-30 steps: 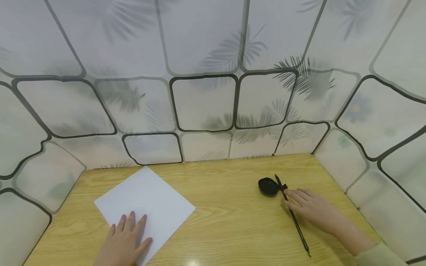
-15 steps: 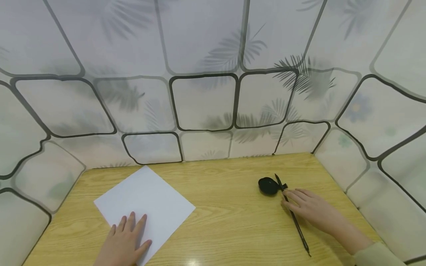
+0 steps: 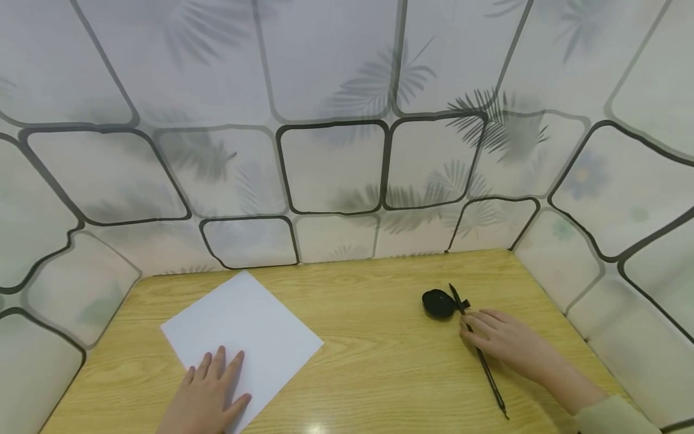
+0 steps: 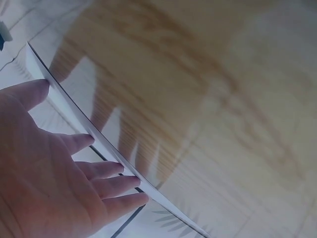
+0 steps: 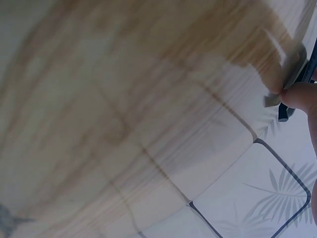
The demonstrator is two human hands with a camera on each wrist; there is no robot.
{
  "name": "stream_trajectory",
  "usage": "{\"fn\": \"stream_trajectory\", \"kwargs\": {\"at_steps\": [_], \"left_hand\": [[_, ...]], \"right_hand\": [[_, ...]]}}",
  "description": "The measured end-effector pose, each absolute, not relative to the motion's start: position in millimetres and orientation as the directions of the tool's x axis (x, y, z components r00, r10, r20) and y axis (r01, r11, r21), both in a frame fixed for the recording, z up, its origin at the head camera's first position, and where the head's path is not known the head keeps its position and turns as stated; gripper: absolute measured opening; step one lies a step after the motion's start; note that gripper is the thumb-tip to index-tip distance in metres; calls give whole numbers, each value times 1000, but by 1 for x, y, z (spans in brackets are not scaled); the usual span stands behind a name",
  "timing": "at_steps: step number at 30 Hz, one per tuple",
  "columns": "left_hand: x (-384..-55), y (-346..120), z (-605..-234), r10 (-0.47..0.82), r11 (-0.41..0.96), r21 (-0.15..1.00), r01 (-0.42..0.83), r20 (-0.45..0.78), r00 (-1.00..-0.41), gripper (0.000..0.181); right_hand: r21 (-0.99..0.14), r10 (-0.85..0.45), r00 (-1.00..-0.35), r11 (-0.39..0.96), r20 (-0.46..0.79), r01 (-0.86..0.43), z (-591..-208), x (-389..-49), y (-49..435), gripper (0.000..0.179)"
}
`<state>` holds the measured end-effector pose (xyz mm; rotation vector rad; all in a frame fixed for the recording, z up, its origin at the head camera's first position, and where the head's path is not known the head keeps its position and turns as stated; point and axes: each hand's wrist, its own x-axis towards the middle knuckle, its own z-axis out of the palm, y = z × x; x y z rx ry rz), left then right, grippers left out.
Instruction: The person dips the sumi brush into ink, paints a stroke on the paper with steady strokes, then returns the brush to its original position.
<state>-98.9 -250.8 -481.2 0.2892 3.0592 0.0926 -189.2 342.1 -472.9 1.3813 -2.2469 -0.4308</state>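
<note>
A white sheet of paper (image 3: 271, 337) lies turned cornerwise on the left of the table. My left hand (image 3: 208, 389) rests on its near part, fingers spread and straight. In the left wrist view those fingers (image 4: 106, 168) touch the sheet, seen edge-on. On the right, a writing brush (image 3: 490, 377) lies with its dark tip end across the rest of a small black ink dish (image 3: 439, 304). My right hand (image 3: 509, 340) lies over the brush handle with its fingers extended, hiding part of it. The right wrist view shows a fingertip (image 5: 297, 96) right at the dark pieces.
The wood-grain tabletop (image 3: 358, 374) is glossy and mirrors the hands. A patterned white wall covering (image 3: 336, 169) rises along the table's back, left and right edges.
The left hand and the paper under it have shifted slightly to the right. The right hand, brush and dish have stayed in place.
</note>
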Motion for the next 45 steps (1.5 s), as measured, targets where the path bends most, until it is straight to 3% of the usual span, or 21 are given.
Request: {"fn": "stream_trajectory", "kwargs": {"at_steps": [9,15,32,45], "left_hand": [[-99,-248,-482,201,978,76,194,-91,-975,80],[-99,-248,-489,225,972,85,219,-57,-973,79],[-101,-241,-486,256,960,150,238,-116,-960,80],[-101,-236,-483,282,953,141,267,-100,-954,81]], "right_hand": [[530,-918,-328,396,222,-749,-477,-193,342,35],[553,-924,-282,380,257,-742,-480,-196,340,79],[599,-940,-206,332,271,-728,-479,-197,335,74],[625,-947,-202,318,251,-712,-478,-198,334,75]]}}
